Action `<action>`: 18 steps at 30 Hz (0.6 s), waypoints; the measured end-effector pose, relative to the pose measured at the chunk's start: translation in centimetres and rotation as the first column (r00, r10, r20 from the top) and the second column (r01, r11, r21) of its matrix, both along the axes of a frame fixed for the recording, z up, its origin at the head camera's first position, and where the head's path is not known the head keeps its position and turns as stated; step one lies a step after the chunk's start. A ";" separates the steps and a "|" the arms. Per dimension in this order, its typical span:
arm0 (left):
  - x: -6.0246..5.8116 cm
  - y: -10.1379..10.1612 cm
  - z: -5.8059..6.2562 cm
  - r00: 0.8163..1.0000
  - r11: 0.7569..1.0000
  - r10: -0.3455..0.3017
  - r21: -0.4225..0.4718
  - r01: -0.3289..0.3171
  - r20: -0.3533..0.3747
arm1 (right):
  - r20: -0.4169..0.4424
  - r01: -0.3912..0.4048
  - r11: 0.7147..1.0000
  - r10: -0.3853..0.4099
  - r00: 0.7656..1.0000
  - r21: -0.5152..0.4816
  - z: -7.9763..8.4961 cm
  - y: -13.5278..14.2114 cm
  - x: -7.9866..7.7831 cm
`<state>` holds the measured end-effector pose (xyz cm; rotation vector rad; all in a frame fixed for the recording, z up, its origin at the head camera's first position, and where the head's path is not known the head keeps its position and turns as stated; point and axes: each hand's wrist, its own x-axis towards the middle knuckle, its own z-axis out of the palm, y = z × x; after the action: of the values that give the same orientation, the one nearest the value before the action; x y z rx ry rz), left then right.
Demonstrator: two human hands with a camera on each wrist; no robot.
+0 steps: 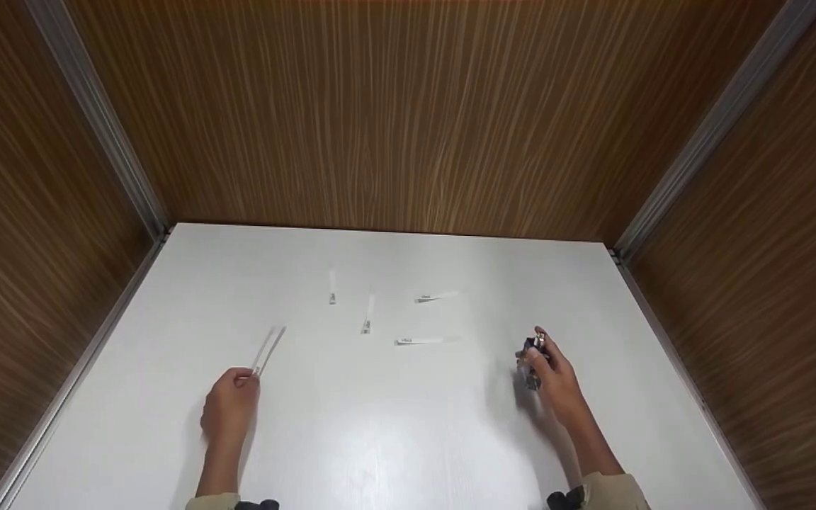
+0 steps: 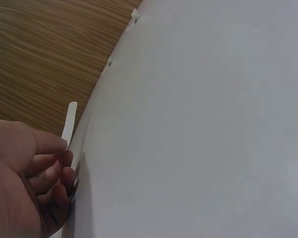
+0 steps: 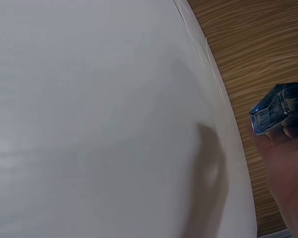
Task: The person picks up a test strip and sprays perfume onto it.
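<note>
Strip (image 2: pixel 69 122) sits pinched in left hand (image 1: pixel 229 407); right hand (image 1: pixel 557 379) curls round a bottle (image 3: pixel 275 110); four more strips (image 1: pixel 368 315) lie on the table (image 1: pixel 372 432).

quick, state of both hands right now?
Left hand: closed, fingers pinching a thin white strip.
Right hand: closed, holding a small dark bottle.

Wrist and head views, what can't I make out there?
Head view: print on the loose, thin white strips, too small.
Left wrist: pinched part of the held, thin white strip, hidden by the left hand.
Right wrist: rest of the dark blue, faceted, glassy object, cut off by the picture edge.
</note>
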<state>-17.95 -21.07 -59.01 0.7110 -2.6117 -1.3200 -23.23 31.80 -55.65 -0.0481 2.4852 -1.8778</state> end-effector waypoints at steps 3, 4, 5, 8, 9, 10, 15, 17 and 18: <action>0.0 0.2 0.2 1.000 1.000 0.001 0.009 -0.001 0.011 | -0.007 0.016 1.000 -0.016 1.000 -0.006 0.0 -0.2 0.0; 0.1 0.3 0.2 1.000 1.000 -0.001 0.015 0.000 0.014 | -0.011 0.021 1.000 -0.021 1.000 -0.003 0.0 -0.3 0.0; 0.1 0.4 0.3 1.000 1.000 -0.002 0.017 0.002 0.015 | -0.015 0.025 1.000 -0.025 1.000 -0.003 0.0 -0.4 0.0; 0.1 0.6 0.4 1.000 0.999 -0.006 0.038 0.005 0.009 | -0.050 0.036 0.999 -0.037 0.998 -0.018 -0.1 -0.6 0.0; 0.1 0.7 0.5 1.000 0.999 -0.007 0.047 0.006 0.006 | -0.068 0.037 0.999 -0.038 0.997 -0.026 -0.1 -0.6 0.0; 0.1 0.7 0.5 1.000 0.998 -0.010 0.058 0.010 0.000 | -0.088 0.036 0.999 -0.039 0.995 -0.038 -0.1 -0.7 0.0; 0.1 1.0 0.4 1.000 0.996 -0.020 0.092 0.022 -0.023 | -0.170 0.040 0.998 -0.049 0.984 -0.054 -0.1 -1.2 0.0; 0.0 1.1 0.3 1.000 0.995 -0.022 0.095 0.024 -0.022 | -0.193 0.041 0.998 -0.050 0.980 -0.053 0.0 -1.4 0.0; 0.0 1.2 0.3 1.000 0.995 -0.024 0.096 0.026 -0.018 | -0.204 0.039 0.998 -0.048 0.978 -0.049 0.1 -1.6 0.0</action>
<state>-17.96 -19.91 -58.74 0.6796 -2.5665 -1.4613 -23.20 30.23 -55.60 -0.1995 2.5929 -2.0428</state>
